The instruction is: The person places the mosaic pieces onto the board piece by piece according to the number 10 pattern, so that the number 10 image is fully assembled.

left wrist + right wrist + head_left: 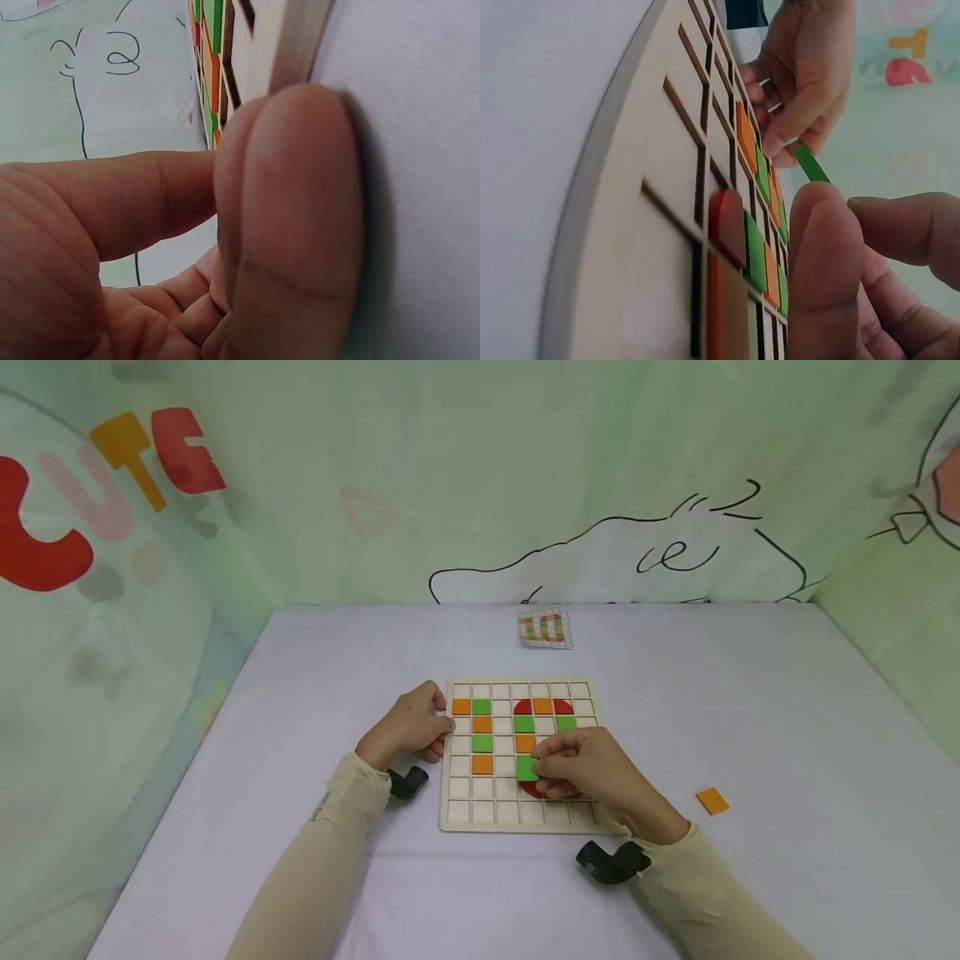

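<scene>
A wooden grid board lies on the table, with orange, green and red tiles set in some of its cells. My right hand pinches a green square tile between thumb and fingertips, held tilted over the board. Just below that tile a rounded red tile sits in its cell, partly hidden by the hand in the head view. At the board's left edge, my left hand holds the rim, thumb at the top side and fingers against the outer edge.
One loose orange square tile lies on the table right of the right forearm. Behind the board stands a small pattern card with a coloured grid. A printed cloth backdrop closes off the back and sides.
</scene>
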### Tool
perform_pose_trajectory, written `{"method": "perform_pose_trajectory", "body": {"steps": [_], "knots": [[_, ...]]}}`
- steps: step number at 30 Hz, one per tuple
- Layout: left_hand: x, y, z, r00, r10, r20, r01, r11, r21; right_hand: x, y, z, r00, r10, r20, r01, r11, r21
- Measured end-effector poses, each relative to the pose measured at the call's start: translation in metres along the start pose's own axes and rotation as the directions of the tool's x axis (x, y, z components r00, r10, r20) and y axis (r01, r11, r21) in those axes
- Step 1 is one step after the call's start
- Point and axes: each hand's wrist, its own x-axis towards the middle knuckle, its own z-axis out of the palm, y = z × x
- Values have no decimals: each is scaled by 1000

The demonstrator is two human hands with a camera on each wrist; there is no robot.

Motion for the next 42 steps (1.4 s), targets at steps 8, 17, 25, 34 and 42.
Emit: {"method": "perform_pose_trajectory", "body": {"steps": [8,17,25,34,42], "knots": [[0,1,0,1000,0,3,0,1000,-5,11,-7,19,999,12,40,-12,1000,-3],[0,2,2,1000,0,3,0,1000,0,16,-7,37,999,11,48,-10,1000,-20],[-1,3,1,1000,3,3,-3,1000,10,17,-5,43,999,26,47,-24,999,-37],[-1,3,1,1000,4,-2,-4,1000,21,17,-2,46,998,6,66,-3,999,-50],[-2,3,0,1000,-2,-6,2,1000,26,17,-1,46,998,-13,69,16,999,-42]]}}
